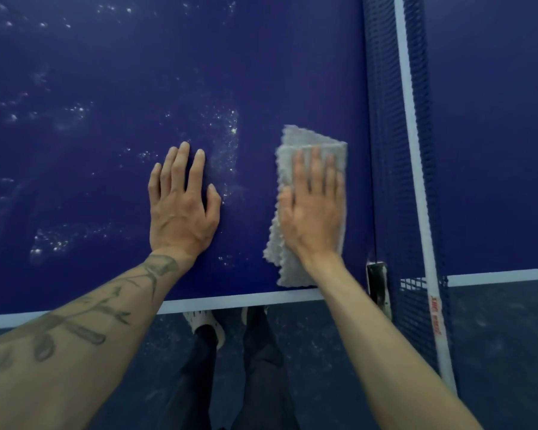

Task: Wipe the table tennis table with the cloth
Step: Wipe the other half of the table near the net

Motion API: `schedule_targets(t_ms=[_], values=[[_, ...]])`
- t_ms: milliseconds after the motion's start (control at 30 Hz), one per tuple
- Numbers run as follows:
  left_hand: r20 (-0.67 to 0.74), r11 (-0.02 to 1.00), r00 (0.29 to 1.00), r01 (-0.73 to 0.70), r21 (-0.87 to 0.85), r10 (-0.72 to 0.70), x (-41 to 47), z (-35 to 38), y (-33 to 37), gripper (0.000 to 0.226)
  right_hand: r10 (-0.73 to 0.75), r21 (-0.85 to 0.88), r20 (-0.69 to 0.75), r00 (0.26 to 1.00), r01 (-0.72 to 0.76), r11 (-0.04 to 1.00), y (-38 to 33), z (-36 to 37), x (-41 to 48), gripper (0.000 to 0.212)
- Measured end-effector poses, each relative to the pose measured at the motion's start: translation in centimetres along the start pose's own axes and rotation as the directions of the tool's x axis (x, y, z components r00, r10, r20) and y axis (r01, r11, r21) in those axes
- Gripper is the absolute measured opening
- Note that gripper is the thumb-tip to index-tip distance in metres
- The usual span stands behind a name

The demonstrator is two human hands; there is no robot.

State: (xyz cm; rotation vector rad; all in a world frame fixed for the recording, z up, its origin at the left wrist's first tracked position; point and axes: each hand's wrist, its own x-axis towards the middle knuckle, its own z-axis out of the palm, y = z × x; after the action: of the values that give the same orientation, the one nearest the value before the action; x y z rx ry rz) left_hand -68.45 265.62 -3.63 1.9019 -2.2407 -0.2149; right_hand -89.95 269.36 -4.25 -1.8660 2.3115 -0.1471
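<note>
fingers [316, 169] of the right hand [312, 218] are straight and held close together, lying flat, palm down, on top of the grey cloth [309, 139], so it's pressing rather than gripping. the cloth is a fuzzy microfibre-looking one, folded over, lying on the blue worktop [106, 72] close to the near edge and just beside the net [392, 150], with its wavy edges sticking out past the fingertips and below the wrist. left hand [182, 212] is flat on the bare worktop a bit to the left of the cloth, apart from it, its fingers [180, 162] straight and slightly fanned, thumb out to the side, holding nothing. between the two hands there's a streak of white dusty specks [229, 135], and more patches of the same stuff are scattered over the left and far parts of the surface. left forearm [75, 330] has a leafy tattoo running up it. a white edge line [230, 301] runs along the near side of the worktop, and the net's white top band [413, 135] runs away from the camera on the right, with red lettering at its near end that's too blurry to read. a metal net clamp [377, 274] sits at the worktop's edge right by the right wrist. below the edge you can see dark trousers and a light shoe [205, 325] on a dark speckled floor [339, 352]
</note>
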Motion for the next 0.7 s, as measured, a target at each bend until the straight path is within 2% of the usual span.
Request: schedule_targets(t_ms=[100,133,200,267,333,400,467,567,600,633,700], values=[[-0.013,1.000,1.000,-0.005,-0.001,0.005,0.0,0.2,-0.1,0.057,-0.263,0.003,0.047,0.964,0.263,0.965,-1.0,0.7,-3.2,0.069],[-0.014,1.000,1.000,-0.005,-0.002,0.005,0.0,0.1,-0.1,0.057,-0.305,-0.008,0.067,0.950,0.306,0.952,0.1,0.6,-4.5,0.069],[-0.012,1.000,1.000,-0.004,-0.006,0.004,0.1,0.0,-0.1,0.057,-0.252,-0.029,0.080,0.965,0.255,0.967,3.3,-0.2,-5.8,0.068],[-0.012,1.000,1.000,-0.005,-0.008,0.005,0.1,-0.1,-0.1,0.057,-0.080,-0.023,0.064,0.995,0.082,0.996,5.7,-1.0,-5.7,0.067],[-0.008,1.000,1.000,-0.006,-0.011,0.006,0.0,-0.1,-0.2,0.058,0.074,-0.013,0.035,0.997,-0.074,0.997,6.2,-1.3,-4.3,0.068],[-0.009,1.000,1.000,-0.009,-0.009,0.009,0.0,-0.1,-0.1,0.058,0.146,-0.032,-0.006,0.989,-0.146,0.989,4.4,-1.0,-2.8,0.068],[-0.016,1.000,1.000,-0.008,-0.012,0.007,0.0,-0.1,-0.2,0.058,0.111,-0.025,-0.018,0.994,-0.112,0.993,1.9,-0.2,-2.3,0.068],[-0.021,1.000,1.000,-0.013,-0.024,0.012,-0.1,0.0,-0.2,0.057,-0.103,-0.010,0.028,0.994,0.104,0.995,1.0,0.5,-5.6,0.069],[-0.015,1.000,1.000,-0.012,-0.027,0.011,0.0,-0.1,-0.2,0.057,-0.132,-0.019,0.041,0.990,0.133,0.991,1.9,0.4,-6.9,0.069],[-0.008,1.000,1.000,-0.011,-0.028,0.011,0.0,-0.1,-0.2,0.057,-0.110,-0.018,0.050,0.993,0.111,0.994,3.2,0.1,-7.9,0.069],[-0.006,1.000,1.000,-0.011,-0.021,0.011,0.0,-0.2,-0.1,0.057,0.047,0.011,0.040,0.998,-0.047,0.999,5.0,-0.6,-8.7,0.069]])
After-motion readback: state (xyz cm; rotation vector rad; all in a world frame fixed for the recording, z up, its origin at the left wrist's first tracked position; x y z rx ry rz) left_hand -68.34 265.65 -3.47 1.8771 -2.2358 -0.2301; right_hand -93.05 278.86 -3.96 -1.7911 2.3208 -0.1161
